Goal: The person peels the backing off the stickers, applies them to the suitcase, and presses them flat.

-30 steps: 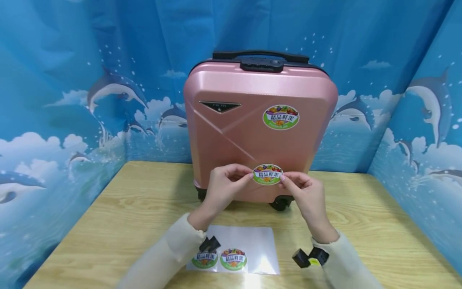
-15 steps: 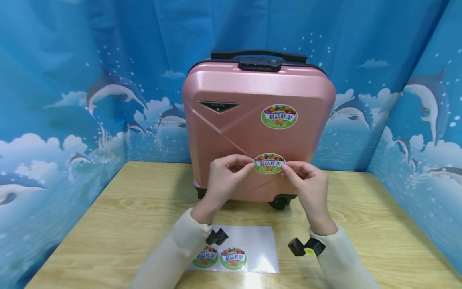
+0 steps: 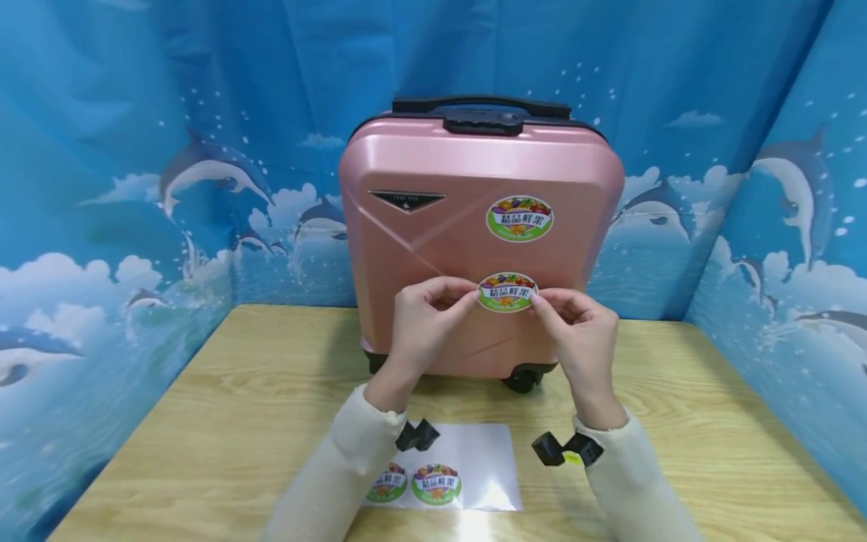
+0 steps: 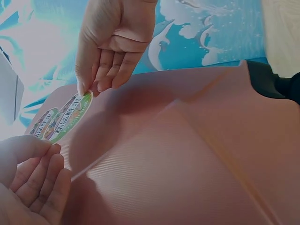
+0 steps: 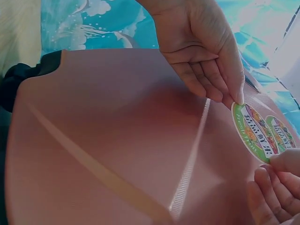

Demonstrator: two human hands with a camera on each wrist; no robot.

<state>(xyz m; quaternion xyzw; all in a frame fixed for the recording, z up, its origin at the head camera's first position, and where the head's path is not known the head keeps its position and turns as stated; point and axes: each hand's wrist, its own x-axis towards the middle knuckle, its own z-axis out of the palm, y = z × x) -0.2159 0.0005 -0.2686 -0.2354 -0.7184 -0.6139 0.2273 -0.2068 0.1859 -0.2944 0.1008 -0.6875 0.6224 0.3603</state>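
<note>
An oval fruit sticker (image 3: 508, 292) with a green lower edge is held in front of the lower half of a pink suitcase (image 3: 433, 293). Between thumb and fingertips, my left hand (image 3: 421, 322) pinches its left edge. The opposite edge is pinched by my right hand (image 3: 584, 331). Both wrist views show the sticker (image 5: 253, 132) gripped at its two ends, apparently a little off the shell. A matching sticker (image 3: 519, 219) lies flat on the suitcase's upper right, above the held one.
The suitcase stands upright on a wooden table (image 3: 271, 391), black handle (image 3: 481, 105) up and wheels (image 3: 521, 379) down. In front lies a glossy backing sheet (image 3: 484, 452) with stickers (image 3: 436, 484), partly under the left sleeve (image 3: 339, 467). Dolphin-printed blue curtains (image 3: 271, 75) surround the table.
Both hands have raised the pinched sticker up along the suitcase front, closer to the upper sticker. The view has also shifted slightly. The suitcase and backing sheet stay put.
</note>
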